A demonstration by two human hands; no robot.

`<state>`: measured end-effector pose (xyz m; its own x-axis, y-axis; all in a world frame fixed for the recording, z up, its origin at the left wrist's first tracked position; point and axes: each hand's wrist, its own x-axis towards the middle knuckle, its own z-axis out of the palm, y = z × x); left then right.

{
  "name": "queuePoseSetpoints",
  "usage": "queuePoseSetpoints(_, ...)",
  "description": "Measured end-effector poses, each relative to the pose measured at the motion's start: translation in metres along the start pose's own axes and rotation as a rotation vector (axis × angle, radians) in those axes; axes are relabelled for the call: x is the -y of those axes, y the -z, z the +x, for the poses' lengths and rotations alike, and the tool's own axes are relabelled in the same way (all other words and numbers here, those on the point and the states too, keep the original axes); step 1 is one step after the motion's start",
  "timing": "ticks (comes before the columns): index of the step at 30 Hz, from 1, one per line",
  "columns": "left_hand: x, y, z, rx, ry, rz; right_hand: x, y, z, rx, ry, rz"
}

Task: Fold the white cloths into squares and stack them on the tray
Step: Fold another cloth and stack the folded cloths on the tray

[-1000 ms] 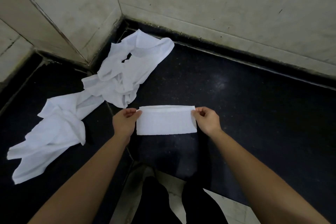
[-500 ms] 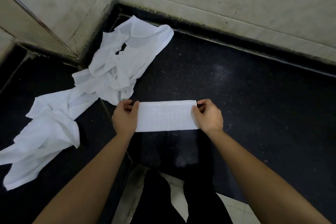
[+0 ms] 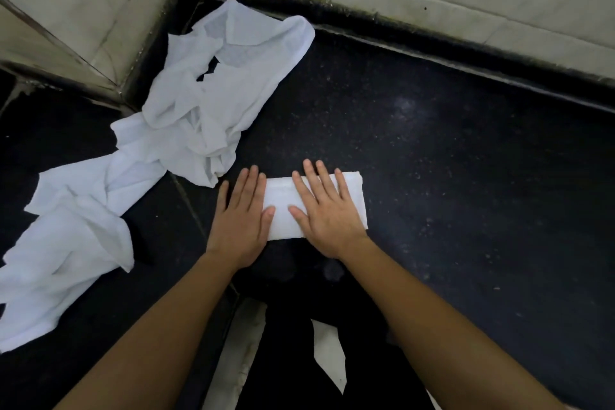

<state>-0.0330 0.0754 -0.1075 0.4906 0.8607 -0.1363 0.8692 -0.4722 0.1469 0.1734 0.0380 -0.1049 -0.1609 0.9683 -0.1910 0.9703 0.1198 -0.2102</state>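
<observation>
Whereas half a second earlier both hands had pinched the ends of the strip and held it up, the left hand (image 3: 241, 220) and right hand (image 3: 327, 213) lay flat with fingers straight, pressing the folded cloth (image 3: 352, 196) onto the dark surface (image 3: 449, 176) — the left at its left end, the right across its middle. The cloth was down and creased but was a long rectangle, so another fold across it seemed due. The heap of unfolded white cloths (image 3: 213, 93) just left of and beyond it awaited folding — no tray was in view.

Folded cloth (image 3: 281, 191) lies flat (crumpled cloths (image 3: 213, 100) heaped just left).
</observation>
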Motion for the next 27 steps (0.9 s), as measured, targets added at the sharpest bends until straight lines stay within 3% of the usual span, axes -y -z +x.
queuePoseSetpoints(8, -0.002, 0.003, -0.001, 0.032, 0.018, -0.014, -0.055, 0.014, -0.033, 0.085, -0.185, -0.096)
queuePoseSetpoints(12, -0.002, 0.002, 0.002, 0.041, 0.016, -0.009, -0.05, 0.017, -0.03, 0.093, -0.219, -0.019)
queuePoseSetpoints(15, -0.002, 0.002, 0.0, 0.034, 0.024, -0.006, -0.044, 0.025, -0.042, 0.009, -0.362, 0.108)
queuePoseSetpoints(17, -0.002, 0.003, 0.0, 0.03, 0.022, -0.017, -0.043, 0.024, -0.055, -0.031, -0.42, 0.091)
queuePoseSetpoints(23, -0.003, 0.002, 0.002, 0.028, 0.018, -0.025, -0.044, 0.013, -0.069, 0.065, -0.473, 0.015)
queuePoseSetpoints(27, -0.002, 0.003, 0.001, 0.038, 0.021, -0.018, -0.036, 0.02, -0.071, -0.092, -0.536, 0.118)
